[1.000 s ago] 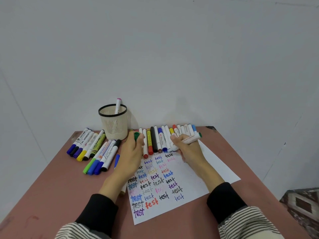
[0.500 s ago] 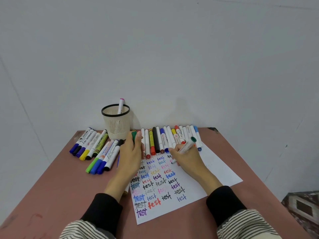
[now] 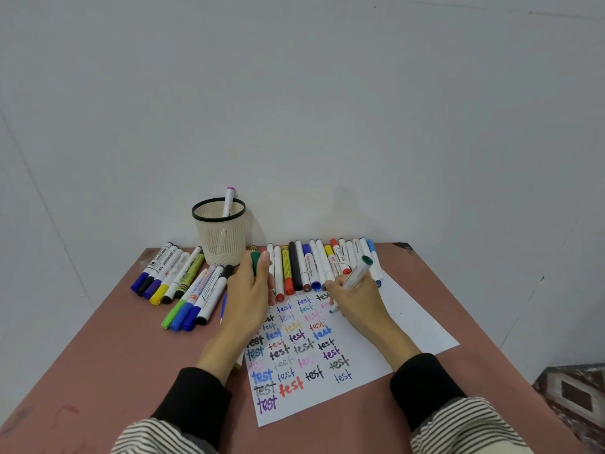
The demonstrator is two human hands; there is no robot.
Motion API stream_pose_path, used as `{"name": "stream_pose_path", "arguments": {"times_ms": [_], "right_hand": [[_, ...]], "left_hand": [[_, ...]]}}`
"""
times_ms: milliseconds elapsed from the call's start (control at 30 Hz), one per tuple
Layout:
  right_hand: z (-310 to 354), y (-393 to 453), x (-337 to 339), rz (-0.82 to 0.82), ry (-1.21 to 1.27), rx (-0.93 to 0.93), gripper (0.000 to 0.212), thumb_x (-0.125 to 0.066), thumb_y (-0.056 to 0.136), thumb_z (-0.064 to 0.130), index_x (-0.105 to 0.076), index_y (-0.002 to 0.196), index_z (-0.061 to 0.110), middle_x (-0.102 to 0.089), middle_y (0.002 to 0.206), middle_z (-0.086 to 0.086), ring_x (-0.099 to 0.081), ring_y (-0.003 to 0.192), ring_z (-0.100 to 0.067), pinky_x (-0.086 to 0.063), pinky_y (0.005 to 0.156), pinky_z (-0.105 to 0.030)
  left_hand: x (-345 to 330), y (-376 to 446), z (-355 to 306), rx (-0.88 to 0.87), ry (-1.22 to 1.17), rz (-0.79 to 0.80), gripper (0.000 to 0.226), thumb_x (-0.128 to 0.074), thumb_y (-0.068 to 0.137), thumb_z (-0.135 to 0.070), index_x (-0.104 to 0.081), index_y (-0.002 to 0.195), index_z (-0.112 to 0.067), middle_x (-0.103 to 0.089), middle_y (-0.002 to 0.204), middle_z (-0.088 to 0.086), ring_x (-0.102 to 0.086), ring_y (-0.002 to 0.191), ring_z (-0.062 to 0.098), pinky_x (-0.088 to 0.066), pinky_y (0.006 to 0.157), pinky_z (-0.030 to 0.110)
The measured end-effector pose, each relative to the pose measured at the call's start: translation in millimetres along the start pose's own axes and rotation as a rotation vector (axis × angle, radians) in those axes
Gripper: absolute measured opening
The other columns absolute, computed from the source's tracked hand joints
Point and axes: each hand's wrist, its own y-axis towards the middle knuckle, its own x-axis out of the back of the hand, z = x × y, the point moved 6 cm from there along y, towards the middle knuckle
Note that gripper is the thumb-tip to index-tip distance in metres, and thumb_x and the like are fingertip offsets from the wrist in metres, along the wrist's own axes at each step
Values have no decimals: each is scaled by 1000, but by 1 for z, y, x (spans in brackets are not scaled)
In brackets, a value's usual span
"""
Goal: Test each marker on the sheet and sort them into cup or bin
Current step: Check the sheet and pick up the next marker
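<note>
Since a second ago, the right hand has come down from the marker row and now has the tip of its green marker on the sheet, beside the upper words.

On the far left of the table, a group of capped markers lies fanned out, with a second cluster of green, blue and black-capped ones just beside it. Behind them, against the wall, stands the mesh cup, holding one pink-tipped marker upright.

The left hand rests at the sheet's left edge, fingers curled around a green cap. A blue pen lies on the table, partly hidden by that hand.

Along the far edge of the sheet a row of markers lies side by side, caps of red, black, brown, blue and yellow pointing toward the person. The sheet is covered with the word "test" written many times in different colours.

The right hand grips the green marker in a writing hold, its green rear end tilted up and away to the right. Both wrists wear black cuffs under striped sleeves.
</note>
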Motion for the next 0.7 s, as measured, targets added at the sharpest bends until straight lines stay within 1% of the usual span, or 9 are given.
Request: {"name": "stream_pose_path", "arguments": {"times_ms": [67,100,167,233,333,367,433,567,700], "right_hand": [[0,-1,-1,9,-34,6,39,-60,91,13,-40,57,13,-40,55,-1,-38,48,-7,-36,47,-15],[1,-1,-1,7,-48,13,38,-59,91,14,-42,58,11,-40,55,-2,-37,47,-7,-35,46,-14],[2,-1,-1,13,-73,25,34,-59,92,15,-49,62,1,-42,57,-6,-37,46,-8,-34,45,-12],[1,-1,-2,35,-76,18,33,-58,91,15,-51,64,-2,-43,60,-10,-39,51,-11,-34,46,-12],[0,-1,0,0,-25,1,38,-57,90,8,-38,58,11,-40,56,-2,-37,46,-3,-33,45,-10],[1,-2,2,-31,-9,4,38,-57,90,7,-38,58,14,-40,56,1,-37,45,-2,-34,45,-10],[2,-2,4,-68,-10,10,36,-57,90,7,-39,60,15,-41,56,3,-37,45,-2,-35,46,-13],[5,-3,1,-19,-42,26,42,-56,91,7,-34,56,15,-35,53,1,-32,42,-1,-32,45,-11],[4,-4,4,-55,-36,-4,37,-55,92,7,-39,60,15,-40,56,2,-39,47,-4,-35,47,-15]], "left_hand": [[0,0,0,-5,7,0,48,-32,90,-63,-51,95,-19,-61,77,2,-60,67,17,-55,65,41],[0,0,0,-6,9,0,49,-32,90,-64,-51,95,-20,-61,78,2,-61,68,18,-55,65,40],[0,-1,0,-4,17,-5,49,-32,91,-65,-51,94,-20,-61,77,8,-61,68,27,-55,66,47],[-1,-1,1,-2,21,-6,48,-32,92,-64,-51,92,-19,-61,77,15,-60,68,34,-54,66,53],[-1,-1,-1,-6,22,-4,48,-33,92,-63,-51,93,-19,-61,76,14,-58,64,25,-55,66,51],[0,-1,-1,-8,21,-5,48,-33,92,-63,-51,93,-18,-61,76,12,-59,64,22,-55,66,49],[0,-1,-1,-7,17,2,49,-34,91,-64,-51,92,-18,-60,75,8,-59,64,19,-56,65,48],[-1,-2,-3,-18,18,11,40,-35,95,-57,-49,91,-20,-60,73,7,-58,62,17,-56,65,48],[-2,-3,-3,-26,20,11,36,-36,97,-54,-48,90,-21,-60,72,7,-58,62,16,-56,64,47]]}}
